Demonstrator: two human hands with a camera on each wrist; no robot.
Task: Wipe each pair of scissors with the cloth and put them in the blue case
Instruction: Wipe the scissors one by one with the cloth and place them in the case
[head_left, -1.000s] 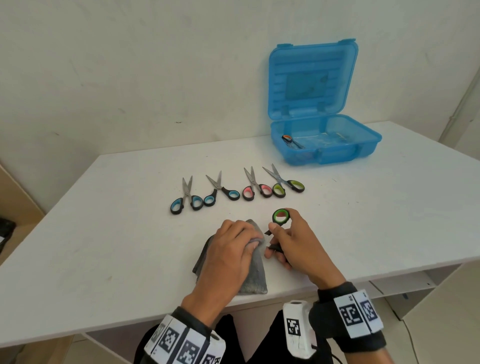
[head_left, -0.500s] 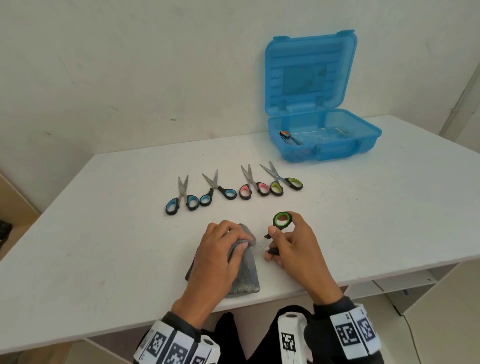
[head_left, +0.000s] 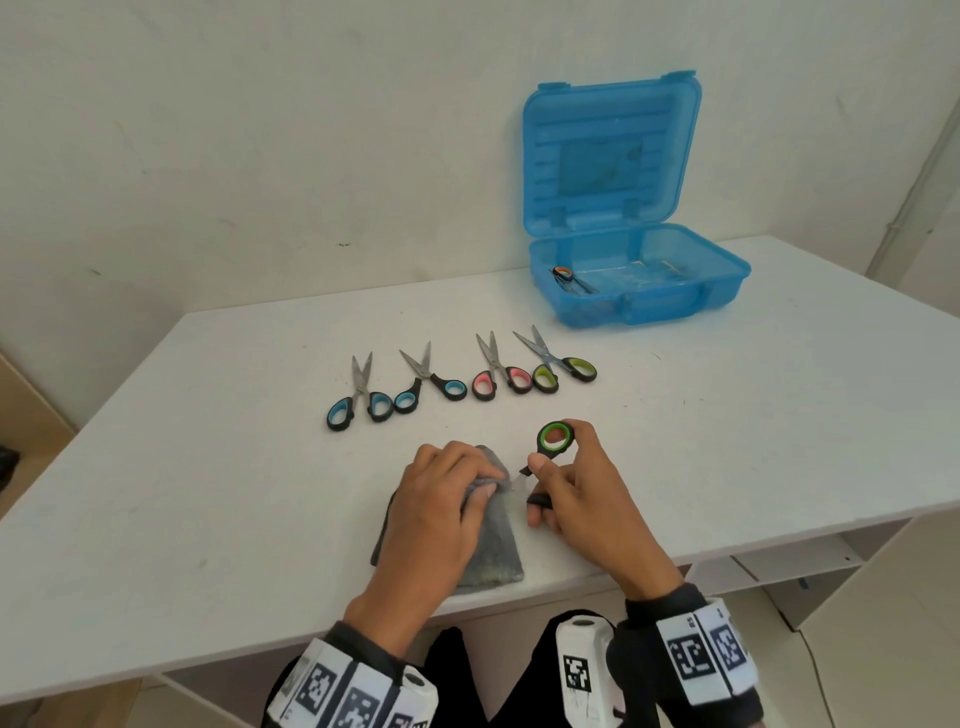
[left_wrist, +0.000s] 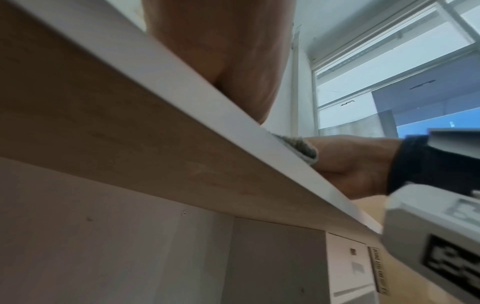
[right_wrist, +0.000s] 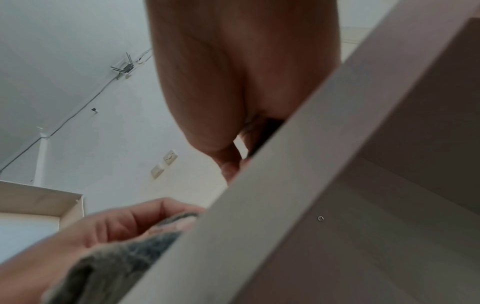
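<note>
At the near edge of the surface (head_left: 156, 519), my left hand (head_left: 436, 512) pinches the grey cloth (head_left: 493, 551) around the blades; my right hand (head_left: 582, 499) grips the green-handled scissors (head_left: 555, 436). Blue case (head_left: 639, 291) open behind.

Bright, even daylight in the head view, soft shadows under the hands, wide-angle bending at the edges, both wrist views dimmer and motion-blurred, near skin out of focus, pale window (left_wrist: 389, 67) glare at the left wrist view's right
</note>
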